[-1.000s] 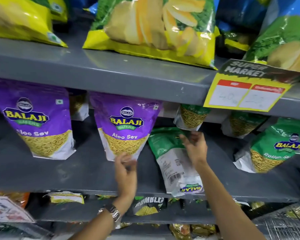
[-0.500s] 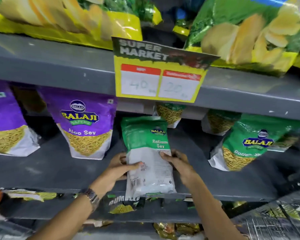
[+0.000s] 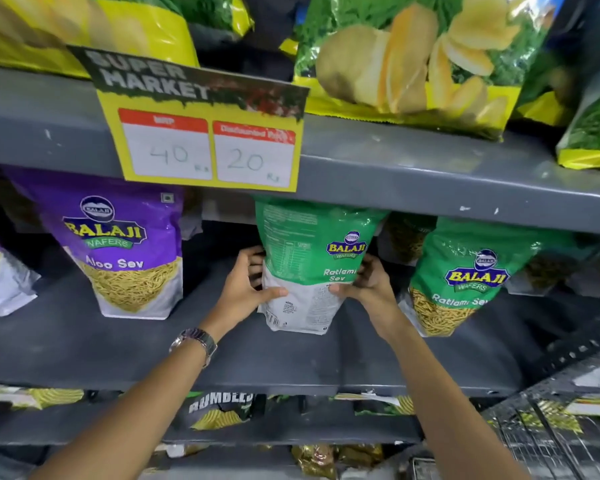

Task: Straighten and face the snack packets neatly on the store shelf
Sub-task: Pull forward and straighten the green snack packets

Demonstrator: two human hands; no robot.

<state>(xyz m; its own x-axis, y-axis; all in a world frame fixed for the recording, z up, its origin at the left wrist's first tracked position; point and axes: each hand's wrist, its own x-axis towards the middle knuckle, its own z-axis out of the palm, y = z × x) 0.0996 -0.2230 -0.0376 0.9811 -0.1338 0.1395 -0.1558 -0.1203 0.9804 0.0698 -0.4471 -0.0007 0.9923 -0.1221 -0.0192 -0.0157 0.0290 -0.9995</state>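
Hands (image 3: pixel 246 289) hold upright green "Balaji Ratlami Sev" packet (image 3: pixel 312 265) under "40/20" tag (image 3: pixel 208 150).

Shop, price card (image 3: pixel 201 147), stocked grey shelves (image 3: pixel 430 168)

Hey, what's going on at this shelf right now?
A person is tidying snack packets on a grey store shelf. Both hands grip a green Ratlami Sev packet, the left hand on its left edge and the right hand on its right, standing it upright with its back panel facing out. A purple Aloo Sev packet stands to its left and another green packet to its right, under a yellow price sign.
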